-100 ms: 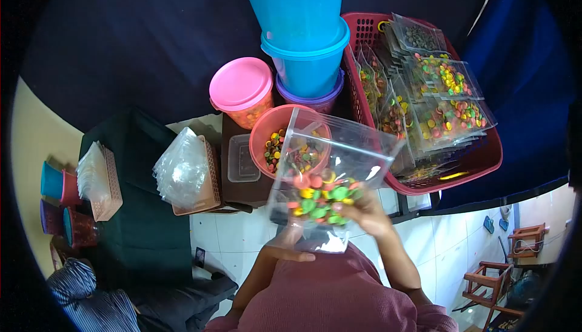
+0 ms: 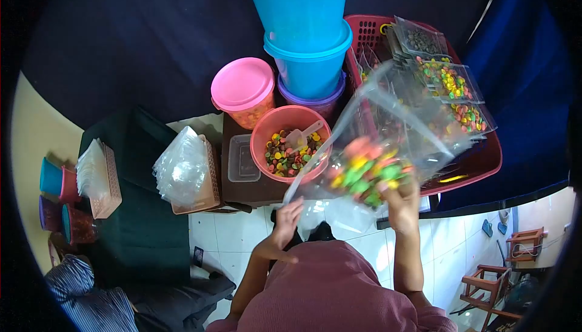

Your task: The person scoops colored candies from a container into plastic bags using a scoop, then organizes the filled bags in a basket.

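A clear plastic bag (image 2: 364,171) with red, yellow and green pieces in its lower part hangs tilted in front of me, blurred. My right hand (image 2: 401,203) grips it near the pieces. My left hand (image 2: 285,229) is beside the bag's lower left side, fingers apart, holding nothing. Behind the bag, an uncovered pink tub (image 2: 257,132) holds mixed coloured and brown pieces, with a clear scoop (image 2: 303,135) lying on them. The bag overlaps the near left part of a red basket (image 2: 479,174) that holds many filled bags (image 2: 451,80).
Blue lidded tubs (image 2: 303,16) are stacked behind the open tub, beside a pink-lidded tub (image 2: 242,83). A shallow clear container (image 2: 244,171) and a basket of flat bags (image 2: 185,171) stand left. Another person (image 2: 97,295) is at lower left; wooden stools (image 2: 485,280) stand at lower right.
The filled bag has moved right and tilted, with my right hand on it. My left hand has come off the bag and opened. More of the open tub and its scoop now shows.
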`<move>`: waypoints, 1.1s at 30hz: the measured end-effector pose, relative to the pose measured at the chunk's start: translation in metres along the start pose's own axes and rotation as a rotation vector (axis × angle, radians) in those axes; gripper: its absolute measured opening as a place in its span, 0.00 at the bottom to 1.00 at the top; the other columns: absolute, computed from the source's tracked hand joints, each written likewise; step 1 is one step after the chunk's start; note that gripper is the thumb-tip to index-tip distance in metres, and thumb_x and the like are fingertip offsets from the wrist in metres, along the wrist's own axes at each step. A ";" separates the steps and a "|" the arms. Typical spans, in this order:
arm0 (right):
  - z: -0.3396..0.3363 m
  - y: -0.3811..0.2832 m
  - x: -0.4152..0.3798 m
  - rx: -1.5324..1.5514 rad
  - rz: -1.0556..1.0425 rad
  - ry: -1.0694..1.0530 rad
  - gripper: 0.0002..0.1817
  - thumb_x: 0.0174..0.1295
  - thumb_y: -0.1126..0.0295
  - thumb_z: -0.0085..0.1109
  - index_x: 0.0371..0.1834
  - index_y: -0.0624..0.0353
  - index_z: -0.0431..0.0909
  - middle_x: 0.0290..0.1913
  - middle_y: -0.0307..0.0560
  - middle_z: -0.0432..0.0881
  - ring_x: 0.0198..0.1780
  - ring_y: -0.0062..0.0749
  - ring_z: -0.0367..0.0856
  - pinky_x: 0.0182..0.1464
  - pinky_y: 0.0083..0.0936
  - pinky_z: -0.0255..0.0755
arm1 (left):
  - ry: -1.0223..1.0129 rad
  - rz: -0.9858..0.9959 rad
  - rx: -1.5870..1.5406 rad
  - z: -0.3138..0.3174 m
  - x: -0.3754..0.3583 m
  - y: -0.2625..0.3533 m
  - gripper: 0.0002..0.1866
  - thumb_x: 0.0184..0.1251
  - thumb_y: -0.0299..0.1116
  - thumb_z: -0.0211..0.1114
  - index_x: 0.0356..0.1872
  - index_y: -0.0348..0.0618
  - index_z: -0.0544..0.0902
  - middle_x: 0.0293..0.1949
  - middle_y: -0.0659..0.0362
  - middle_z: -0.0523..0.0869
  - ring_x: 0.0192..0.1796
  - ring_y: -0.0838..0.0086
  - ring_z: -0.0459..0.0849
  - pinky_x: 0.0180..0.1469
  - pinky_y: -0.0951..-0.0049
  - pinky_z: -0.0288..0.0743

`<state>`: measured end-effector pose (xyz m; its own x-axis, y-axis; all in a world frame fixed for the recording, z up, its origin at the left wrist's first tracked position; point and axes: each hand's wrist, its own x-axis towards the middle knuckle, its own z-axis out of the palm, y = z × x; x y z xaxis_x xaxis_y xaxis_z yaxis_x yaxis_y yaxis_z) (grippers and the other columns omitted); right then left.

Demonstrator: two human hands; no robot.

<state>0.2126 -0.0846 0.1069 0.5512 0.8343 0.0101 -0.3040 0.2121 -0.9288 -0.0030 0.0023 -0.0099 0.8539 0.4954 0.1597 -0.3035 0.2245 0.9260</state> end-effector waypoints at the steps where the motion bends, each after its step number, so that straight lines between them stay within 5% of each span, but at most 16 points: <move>1: 0.004 -0.008 -0.001 -0.017 -0.009 0.138 0.15 0.47 0.78 0.58 0.39 0.64 0.69 0.34 0.46 0.76 0.34 0.24 0.76 0.32 0.21 0.72 | 0.060 0.000 -0.090 -0.010 -0.008 -0.004 0.61 0.22 0.53 0.74 0.60 0.53 0.41 0.63 0.53 0.46 0.65 0.60 0.43 0.63 0.60 0.35; 2: 0.004 -0.002 -0.001 -0.017 -0.013 0.137 0.15 0.47 0.78 0.58 0.39 0.64 0.69 0.34 0.46 0.76 0.34 0.24 0.76 0.32 0.21 0.72 | 0.117 -0.001 -0.178 -0.021 -0.017 -0.005 0.60 0.24 0.53 0.73 0.60 0.52 0.41 0.63 0.53 0.46 0.65 0.60 0.45 0.63 0.60 0.36; 5: 0.010 0.010 0.000 -0.805 -0.142 -0.371 0.12 0.47 0.79 0.57 0.37 0.67 0.71 0.25 0.44 0.77 0.24 0.22 0.74 0.25 0.16 0.70 | 0.320 0.040 -0.198 -0.030 -0.021 0.020 0.50 0.36 0.62 0.60 0.60 0.50 0.48 0.62 0.54 0.49 0.63 0.62 0.49 0.62 0.58 0.40; 6: 0.015 0.008 0.000 -0.732 0.122 -0.360 0.14 0.47 0.79 0.58 0.39 0.68 0.71 0.30 0.45 0.78 0.28 0.22 0.76 0.27 0.15 0.71 | 0.375 0.043 -0.220 -0.038 -0.022 0.024 0.50 0.36 0.62 0.61 0.60 0.51 0.49 0.62 0.54 0.49 0.64 0.62 0.49 0.62 0.57 0.39; 8: 0.017 0.016 0.003 -0.338 0.261 -0.251 0.14 0.47 0.79 0.58 0.39 0.68 0.71 0.33 0.44 0.77 0.36 0.18 0.74 0.39 0.19 0.70 | 0.436 0.085 -0.201 -0.051 -0.022 0.030 0.46 0.40 0.61 0.58 0.59 0.49 0.52 0.61 0.54 0.53 0.62 0.61 0.52 0.61 0.56 0.43; 10: 0.017 0.025 0.011 -0.044 0.199 -0.257 0.12 0.49 0.77 0.57 0.38 0.68 0.72 0.32 0.41 0.78 0.35 0.19 0.75 0.38 0.18 0.70 | 0.437 0.152 -0.245 -0.062 -0.020 0.033 0.40 0.46 0.59 0.54 0.58 0.49 0.54 0.60 0.54 0.55 0.61 0.61 0.56 0.61 0.55 0.46; 12: 0.019 0.043 0.024 -0.274 0.315 -0.330 0.11 0.50 0.77 0.56 0.37 0.68 0.73 0.33 0.40 0.78 0.34 0.19 0.75 0.37 0.17 0.69 | 0.448 0.153 -0.328 -0.074 -0.017 0.033 0.36 0.50 0.58 0.51 0.58 0.49 0.55 0.59 0.55 0.57 0.60 0.60 0.57 0.60 0.55 0.47; 13: 0.020 0.047 0.029 -0.735 0.374 -0.335 0.10 0.50 0.76 0.56 0.36 0.67 0.74 0.33 0.40 0.78 0.33 0.19 0.75 0.36 0.16 0.69 | 0.466 0.156 -0.414 -0.079 -0.016 0.033 0.33 0.53 0.56 0.48 0.57 0.48 0.57 0.59 0.55 0.59 0.59 0.60 0.59 0.60 0.54 0.49; 16: 0.045 0.033 0.025 -0.133 0.289 -0.384 0.12 0.49 0.76 0.58 0.37 0.67 0.73 0.32 0.37 0.78 0.34 0.16 0.74 0.34 0.15 0.68 | 0.446 0.193 -0.371 -0.088 -0.013 0.043 0.30 0.57 0.55 0.44 0.56 0.48 0.58 0.57 0.55 0.61 0.58 0.60 0.61 0.59 0.54 0.51; 20: 0.065 0.030 0.047 -0.756 0.231 -0.304 0.12 0.48 0.73 0.60 0.36 0.65 0.74 0.26 0.38 0.77 0.29 0.13 0.73 0.28 0.15 0.67 | 0.472 0.157 -0.471 -0.104 -0.011 0.045 0.27 0.59 0.54 0.42 0.54 0.48 0.61 0.56 0.55 0.63 0.57 0.62 0.62 0.58 0.56 0.53; 22: 0.078 0.030 0.047 -0.687 0.248 -0.344 0.11 0.48 0.73 0.59 0.35 0.66 0.74 0.22 0.38 0.77 0.23 0.14 0.72 0.22 0.15 0.67 | 0.476 0.156 -0.490 -0.110 -0.009 0.049 0.25 0.59 0.52 0.43 0.53 0.49 0.62 0.54 0.55 0.64 0.56 0.62 0.64 0.57 0.56 0.55; 24: 0.085 0.050 0.048 -0.235 0.130 -0.321 0.10 0.48 0.73 0.58 0.33 0.66 0.74 0.20 0.38 0.76 0.19 0.14 0.71 0.18 0.16 0.66 | 0.489 0.164 -0.476 -0.117 -0.011 0.049 0.24 0.59 0.51 0.44 0.52 0.49 0.63 0.53 0.56 0.65 0.55 0.63 0.65 0.57 0.56 0.55; 26: 0.084 0.055 0.059 -0.913 0.154 -0.223 0.11 0.48 0.74 0.58 0.35 0.66 0.73 0.27 0.37 0.76 0.29 0.16 0.72 0.29 0.16 0.68 | 0.503 0.132 -0.478 -0.120 -0.012 0.050 0.23 0.59 0.51 0.45 0.51 0.48 0.63 0.53 0.56 0.66 0.54 0.64 0.66 0.57 0.57 0.56; 28: 0.083 0.069 0.056 -0.261 0.174 -0.331 0.12 0.48 0.73 0.59 0.35 0.65 0.73 0.29 0.38 0.76 0.31 0.18 0.74 0.30 0.16 0.68 | 0.505 0.080 -0.404 -0.125 -0.011 0.052 0.23 0.59 0.50 0.46 0.52 0.48 0.63 0.52 0.56 0.66 0.54 0.65 0.66 0.57 0.57 0.56; 30: 0.080 0.067 0.051 0.012 0.221 -0.319 0.13 0.48 0.71 0.59 0.36 0.65 0.73 0.29 0.37 0.76 0.30 0.18 0.75 0.30 0.15 0.67 | 0.458 0.087 -0.338 -0.127 -0.011 0.055 0.22 0.60 0.48 0.45 0.52 0.48 0.63 0.52 0.56 0.66 0.54 0.66 0.66 0.56 0.58 0.56; 33: 0.075 0.088 0.058 -0.160 0.138 -0.178 0.13 0.49 0.70 0.59 0.37 0.64 0.73 0.30 0.38 0.76 0.30 0.16 0.73 0.32 0.14 0.67 | 0.445 -0.002 -0.418 -0.133 -0.011 0.052 0.21 0.62 0.46 0.43 0.52 0.47 0.63 0.52 0.56 0.66 0.52 0.66 0.67 0.56 0.57 0.57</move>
<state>0.1592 0.0207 0.0536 0.3633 0.9291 -0.0689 -0.2324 0.0187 -0.9724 -0.0849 0.1200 -0.0086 0.6238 0.7771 -0.0837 -0.5192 0.4921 0.6988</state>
